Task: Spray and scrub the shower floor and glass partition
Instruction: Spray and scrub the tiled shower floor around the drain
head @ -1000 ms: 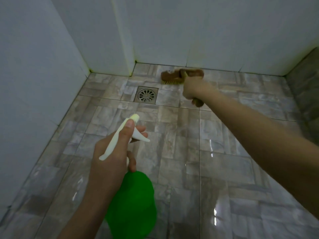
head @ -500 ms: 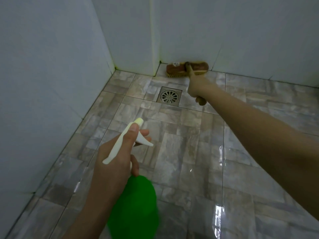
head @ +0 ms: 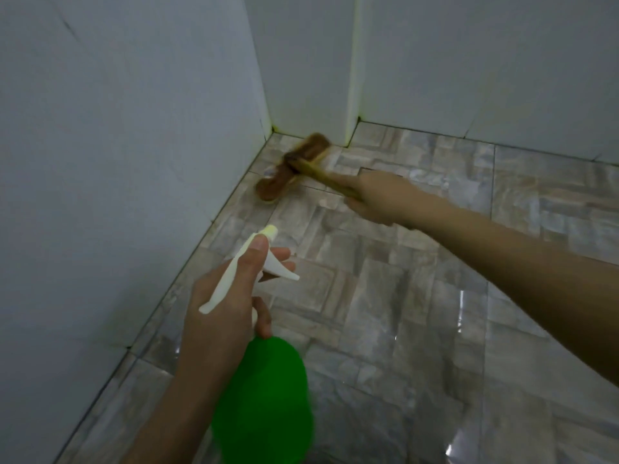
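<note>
My right hand (head: 378, 197) grips the wooden handle of a brown scrub brush (head: 291, 169), whose head lies on the wet stone-pattern floor tiles (head: 385, 313) close to the far left corner, blurred by motion. My left hand (head: 221, 306) holds a green spray bottle (head: 264, 400) by its white trigger head (head: 248, 262), thumb on top, nozzle pointing toward the brush. The bottle hangs low in the front middle of the view. No glass partition is in view.
White tiled walls (head: 117, 162) close the floor on the left and at the back, with a jutting wall corner (head: 351, 78) just behind the brush. My right hand covers most of the floor drain (head: 366, 170). Wet, shiny tiles spread to the right.
The brush has swept left from behind the drain into the far left corner and turned diagonal. The view has shifted left. My left hand still holds the bottle the same way.
</note>
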Available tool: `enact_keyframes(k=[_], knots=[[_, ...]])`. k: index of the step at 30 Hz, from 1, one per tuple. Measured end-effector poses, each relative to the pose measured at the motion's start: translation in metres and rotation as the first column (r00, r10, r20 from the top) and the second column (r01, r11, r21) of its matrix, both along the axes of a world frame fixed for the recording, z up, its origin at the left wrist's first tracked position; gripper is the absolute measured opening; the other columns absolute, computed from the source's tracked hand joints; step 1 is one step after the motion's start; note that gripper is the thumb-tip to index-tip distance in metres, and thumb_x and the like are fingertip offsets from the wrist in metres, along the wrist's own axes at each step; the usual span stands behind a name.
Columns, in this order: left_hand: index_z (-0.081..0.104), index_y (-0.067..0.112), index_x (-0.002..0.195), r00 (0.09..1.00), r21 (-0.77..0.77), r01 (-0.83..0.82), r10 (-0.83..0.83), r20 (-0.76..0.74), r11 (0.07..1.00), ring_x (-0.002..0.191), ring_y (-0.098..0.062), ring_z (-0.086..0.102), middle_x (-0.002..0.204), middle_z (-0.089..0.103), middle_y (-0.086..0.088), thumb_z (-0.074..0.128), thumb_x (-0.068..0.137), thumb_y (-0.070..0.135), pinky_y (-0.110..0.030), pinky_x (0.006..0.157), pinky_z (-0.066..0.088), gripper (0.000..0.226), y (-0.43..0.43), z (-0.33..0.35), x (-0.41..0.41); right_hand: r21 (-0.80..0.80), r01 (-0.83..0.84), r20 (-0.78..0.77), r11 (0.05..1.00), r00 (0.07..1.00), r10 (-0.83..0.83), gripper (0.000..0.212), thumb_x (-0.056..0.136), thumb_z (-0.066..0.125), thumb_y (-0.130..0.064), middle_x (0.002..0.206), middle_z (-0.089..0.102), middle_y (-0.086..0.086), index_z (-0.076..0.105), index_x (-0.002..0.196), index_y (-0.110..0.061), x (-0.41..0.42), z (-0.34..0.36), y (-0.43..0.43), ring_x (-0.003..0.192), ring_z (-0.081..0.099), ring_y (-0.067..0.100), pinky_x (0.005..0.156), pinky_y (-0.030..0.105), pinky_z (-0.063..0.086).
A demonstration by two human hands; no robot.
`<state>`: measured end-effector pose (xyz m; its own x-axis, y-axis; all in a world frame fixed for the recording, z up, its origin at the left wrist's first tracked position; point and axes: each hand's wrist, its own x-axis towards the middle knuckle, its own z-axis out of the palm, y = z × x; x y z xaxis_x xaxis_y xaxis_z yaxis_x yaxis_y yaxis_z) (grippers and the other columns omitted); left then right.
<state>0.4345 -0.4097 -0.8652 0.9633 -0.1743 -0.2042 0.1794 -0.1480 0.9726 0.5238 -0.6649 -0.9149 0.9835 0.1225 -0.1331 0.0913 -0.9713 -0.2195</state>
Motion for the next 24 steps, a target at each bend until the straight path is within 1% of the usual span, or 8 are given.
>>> enact_keyframes(k=[7,9,11,13,17,20,22,24], knots=[[0.081,0.029,0.083,0.998,-0.015,-0.059,0.059,-0.006,0.998,0.038,-0.014,0.045,0.094,0.079,-0.001,0.049,0.083,0.058,-0.027,0.044,0.042,0.043,0.008,-0.005,0.002,-0.041,-0.109,-0.126,0.993,0.987,0.103,0.057,0.099,0.04,-0.016,0.117,0.059,0.012,0.027,0.149,-0.039,0.072,-0.017,0.015,0.093,0.055,0.027,0.079,0.032,0.042],[0.081,0.028,0.082,0.997,-0.024,-0.081,0.081,-0.015,0.996,0.038,-0.014,0.046,0.094,0.079,-0.001,0.049,0.084,0.057,-0.026,0.043,0.042,0.043,0.011,-0.003,0.002,-0.089,-0.141,-0.23,0.986,0.966,0.117,0.056,0.098,0.043,-0.016,0.101,0.061,0.006,0.032,0.147,-0.041,0.06,0.009,-0.018,0.076,0.053,0.02,0.073,0.032,0.041],[0.08,0.025,0.083,0.994,-0.017,-0.104,0.104,-0.02,0.994,0.038,-0.014,0.046,0.094,0.079,-0.001,0.049,0.083,0.056,-0.025,0.041,0.042,0.043,0.017,-0.001,0.002,-0.082,-0.076,-0.388,0.994,0.921,0.038,0.055,0.097,0.045,-0.015,0.075,0.054,0.006,0.038,0.14,-0.048,0.048,0.04,-0.047,0.054,0.046,0.018,0.054,0.03,0.041],[0.08,0.023,0.088,0.991,0.0,-0.13,0.13,-0.033,0.992,0.039,-0.015,0.045,0.095,0.079,0.0,0.049,0.083,0.057,-0.027,0.046,0.043,0.046,0.023,-0.001,0.002,-0.083,-0.008,-0.426,0.997,0.904,-0.029,0.058,0.096,0.047,-0.013,0.066,0.049,0.008,0.038,0.137,-0.053,0.051,0.051,-0.059,0.045,0.042,0.019,0.043,0.026,0.039],[0.08,0.023,0.089,0.988,0.017,-0.148,0.149,-0.033,0.989,0.039,-0.015,0.044,0.095,0.079,-0.001,0.052,0.087,0.06,-0.029,0.052,0.043,0.047,0.024,-0.002,0.003,-0.108,-0.067,-0.237,0.992,0.971,0.039,0.058,0.095,0.047,-0.013,0.076,0.052,-0.002,0.037,0.142,-0.046,0.087,0.021,-0.016,0.07,0.058,0.025,0.064,0.034,0.048],[0.081,0.028,0.087,0.992,0.031,-0.125,0.126,-0.015,0.992,0.039,-0.016,0.045,0.097,0.079,0.001,0.053,0.09,0.063,-0.028,0.052,0.042,0.044,0.018,-0.005,0.002,-0.082,-0.085,-0.167,0.993,0.983,0.071,0.052,0.097,0.045,-0.014,0.096,0.058,0.005,0.038,0.144,-0.037,0.091,0.008,-0.005,0.077,0.053,0.023,0.075,0.034,0.045],[0.081,0.031,0.084,0.993,0.015,-0.115,0.115,-0.003,0.993,0.039,-0.016,0.045,0.097,0.079,0.001,0.052,0.088,0.061,-0.028,0.051,0.042,0.042,0.014,-0.005,0.0,-0.122,-0.094,-0.238,0.988,0.969,0.063,0.044,0.098,0.046,-0.02,0.091,0.062,0.007,0.044,0.14,-0.036,0.072,0.022,-0.031,0.069,0.052,0.02,0.068,0.032,0.046],[0.081,0.029,0.085,0.996,-0.01,-0.094,0.094,-0.009,0.995,0.038,-0.016,0.045,0.096,0.079,0.001,0.051,0.084,0.061,-0.028,0.048,0.043,0.043,0.01,-0.002,-0.004,-0.154,0.006,-0.372,0.988,0.926,-0.064,0.033,0.099,0.044,-0.024,0.068,0.057,0.007,0.053,0.129,-0.032,0.044,0.048,-0.06,0.048,0.048,0.019,0.045,0.026,0.042]])
